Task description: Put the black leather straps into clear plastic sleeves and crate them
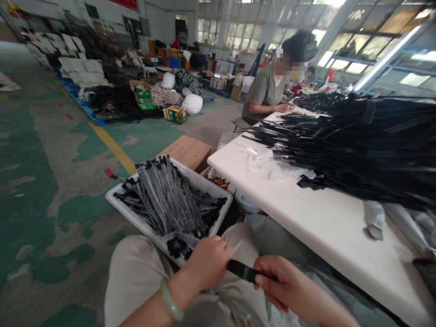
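Note:
Over my lap, my left hand point(210, 260) is closed in a fist around a black strap point(242, 270). My right hand point(281, 279) pinches the same strap further along, so a short dark stretch shows between the two hands. Beyond my left fist, a pale see-through strip point(185, 237) sticks out toward the bin; whether it belongs to the strap I cannot tell. Just past my knees stands a white plastic bin point(112, 196), heaped with several black straps in clear sleeves point(163, 195).
On my right runs a white table point(272, 193) bearing a big pile of black straps point(357, 150) and crumpled clear plastic point(269, 164). A cardboard box point(186, 152) sits behind the bin. A co-worker point(264, 91) sits at the table's far side. Loaded pallets point(98, 95) stand far left.

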### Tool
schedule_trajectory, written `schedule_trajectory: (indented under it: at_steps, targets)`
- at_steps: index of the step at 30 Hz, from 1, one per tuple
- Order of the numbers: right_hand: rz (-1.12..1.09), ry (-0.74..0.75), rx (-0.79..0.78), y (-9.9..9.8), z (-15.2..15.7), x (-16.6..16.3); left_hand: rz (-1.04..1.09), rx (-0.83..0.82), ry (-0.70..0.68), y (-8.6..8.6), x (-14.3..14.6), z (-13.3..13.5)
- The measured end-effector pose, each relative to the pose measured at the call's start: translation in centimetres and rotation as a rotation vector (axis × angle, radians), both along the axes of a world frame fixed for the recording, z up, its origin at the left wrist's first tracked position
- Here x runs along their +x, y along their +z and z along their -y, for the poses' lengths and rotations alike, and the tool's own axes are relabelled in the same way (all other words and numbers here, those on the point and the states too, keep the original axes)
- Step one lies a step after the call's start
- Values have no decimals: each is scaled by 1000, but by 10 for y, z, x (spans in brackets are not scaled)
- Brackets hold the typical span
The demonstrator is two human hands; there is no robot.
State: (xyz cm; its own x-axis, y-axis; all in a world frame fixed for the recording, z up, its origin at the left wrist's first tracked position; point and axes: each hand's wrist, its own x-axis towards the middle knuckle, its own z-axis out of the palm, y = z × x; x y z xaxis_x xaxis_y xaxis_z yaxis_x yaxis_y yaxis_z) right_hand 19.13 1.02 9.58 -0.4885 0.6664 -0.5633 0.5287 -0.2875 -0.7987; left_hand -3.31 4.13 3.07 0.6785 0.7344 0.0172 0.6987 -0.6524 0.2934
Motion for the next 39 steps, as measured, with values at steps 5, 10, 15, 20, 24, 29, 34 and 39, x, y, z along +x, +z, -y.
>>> schedule_trajectory:
  at_steps: [5,10,15,20,24,29,34,39]
  targets:
    - [56,-22,-65,12,-1,4,53,10,74,2,-4,5]
    - [208,-79,-5,24,-1,8,39,10,91,0,-21,0]
    - [130,-121,-7,29,-1,-7,30,13,76,2,-7,5]
    - [119,-201,-12,22,2,-7,62,83,105,4,0,6]
    - [57,-247,88,44,-1,-1,89,214,124,54,-12,-13]
    - [-182,-243,460,82,-17,-4,141,907,86,160,-40,-49]
    - [-67,-260,443,75,-25,-4,126,706,-18,154,-61,-70]
    - [57,-329,581,66,-23,-4,286,386,109,74,-42,-64]
